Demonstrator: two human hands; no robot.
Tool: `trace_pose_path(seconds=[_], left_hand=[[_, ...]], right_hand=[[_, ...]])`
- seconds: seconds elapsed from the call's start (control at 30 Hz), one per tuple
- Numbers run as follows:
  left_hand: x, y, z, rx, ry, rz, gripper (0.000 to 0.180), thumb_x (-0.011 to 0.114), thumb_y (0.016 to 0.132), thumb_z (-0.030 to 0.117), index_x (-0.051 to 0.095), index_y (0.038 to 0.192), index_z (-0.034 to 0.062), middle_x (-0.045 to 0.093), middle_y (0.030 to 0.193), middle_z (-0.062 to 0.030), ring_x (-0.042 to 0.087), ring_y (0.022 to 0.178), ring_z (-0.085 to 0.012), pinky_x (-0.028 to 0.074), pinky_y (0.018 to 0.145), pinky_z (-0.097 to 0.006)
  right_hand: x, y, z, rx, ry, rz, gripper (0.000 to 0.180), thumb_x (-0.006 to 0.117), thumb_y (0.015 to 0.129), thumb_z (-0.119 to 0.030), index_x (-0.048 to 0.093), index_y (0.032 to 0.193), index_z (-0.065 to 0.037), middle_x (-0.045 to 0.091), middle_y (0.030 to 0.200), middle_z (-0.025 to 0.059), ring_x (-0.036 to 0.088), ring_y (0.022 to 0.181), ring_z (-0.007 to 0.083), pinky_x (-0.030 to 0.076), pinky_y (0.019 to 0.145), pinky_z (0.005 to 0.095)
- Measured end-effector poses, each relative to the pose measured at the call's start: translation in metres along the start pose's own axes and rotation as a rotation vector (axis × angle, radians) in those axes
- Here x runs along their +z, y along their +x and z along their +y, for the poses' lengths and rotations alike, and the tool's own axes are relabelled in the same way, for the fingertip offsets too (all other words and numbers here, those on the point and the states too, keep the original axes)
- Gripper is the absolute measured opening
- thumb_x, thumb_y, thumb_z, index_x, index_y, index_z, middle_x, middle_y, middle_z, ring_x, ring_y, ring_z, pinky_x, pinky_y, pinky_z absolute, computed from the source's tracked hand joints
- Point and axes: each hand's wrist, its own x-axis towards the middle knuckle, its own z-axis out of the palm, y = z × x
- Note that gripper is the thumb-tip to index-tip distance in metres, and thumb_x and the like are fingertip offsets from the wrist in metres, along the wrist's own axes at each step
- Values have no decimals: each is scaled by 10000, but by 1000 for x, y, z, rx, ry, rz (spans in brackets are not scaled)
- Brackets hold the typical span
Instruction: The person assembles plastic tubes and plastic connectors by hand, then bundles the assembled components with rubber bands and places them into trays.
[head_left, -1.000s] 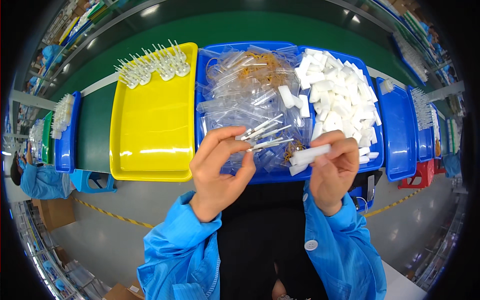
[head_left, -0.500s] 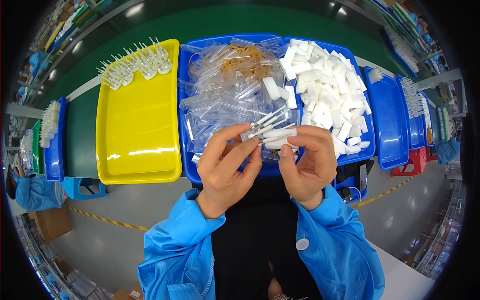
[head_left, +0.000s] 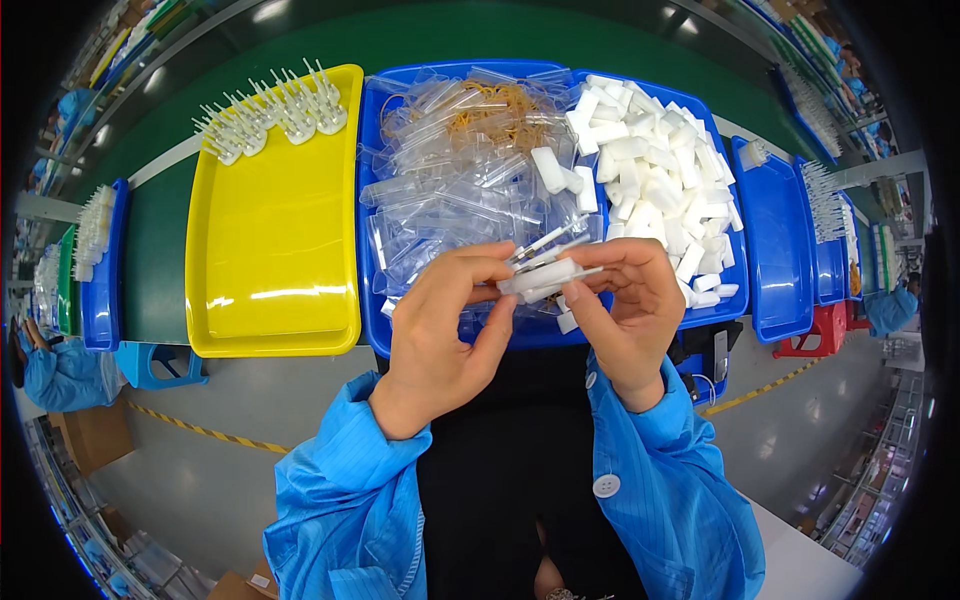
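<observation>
Between both hands, over the front of the middle blue tray [head_left: 372, 300], is a small bundle of thin white sticks [head_left: 543, 241] and white foam blocks [head_left: 545, 277]. My left hand [head_left: 445, 325] pinches the bundle's left end between thumb and fingers. With thumb below and fingers above, my right hand [head_left: 632, 310] grips its right end. The fingers partly cover the bundle, so how its pieces are joined cannot be made out. Clear plastic sleeves [head_left: 440, 190] fill the tray behind my hands, with tan rubber bands [head_left: 495, 115] on top.
On the right, white foam blocks [head_left: 660, 190] heap up in another blue tray [head_left: 738, 265]. A yellow tray [head_left: 275, 240] on the left bears several upright clusters of white sticks [head_left: 300, 110] at its far end. More blue trays [head_left: 780, 260] stand farther right. A co-worker's blue sleeve [head_left: 60, 375] shows far left.
The bundle has turned between my fingers, so a foam block now faces me and one stick points right. My left hand has shifted slightly left; my right fingers have moved up over the bundle.
</observation>
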Motion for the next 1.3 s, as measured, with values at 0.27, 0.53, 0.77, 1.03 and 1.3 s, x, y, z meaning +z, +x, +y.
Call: trace_pose_path(seconds=[0.27,0.53,0.77,1.03,1.3], left_hand=[[-13,8,-3,-111,-61,-199,320,611,789,-112,613,1093,-11,605,1083,-147,656,897,-244,578,742,-307],[-14,4,3,-236,-76,-220,236,500,829,-123,656,988,-44,503,1078,-92,575,950,-149,522,772,-237],[1,7,0,-215,-62,-152,89,627,854,-45,679,926,-52,517,1010,-84,593,866,-136,546,704,-227],[4,6,2,-250,-186,-39,135,727,764,-60,692,894,-48,537,951,-82,627,843,-152,602,706,-252],[7,3,6,32,122,-19,168,735,736,-76,700,896,-40,545,956,-99,624,799,-155,553,678,-239]], right_hand=[[-12,0,-6,79,-71,-200,480,628,812,91,505,1272,29,685,1083,157,696,907,181,551,757,253],[-83,43,8,-135,-656,187,345,655,742,48,651,1081,-15,636,988,97,589,662,113,453,600,253],[-98,62,46,-255,-1112,58,300,740,690,-17,666,979,-55,612,896,92,570,683,208,441,595,290],[-99,55,42,-146,-749,235,278,711,789,-38,684,1065,-27,585,938,67,482,702,114,397,599,236],[-43,14,-9,-87,7,44,218,595,815,86,632,1029,60,601,1030,115,567,901,146,436,805,252]])
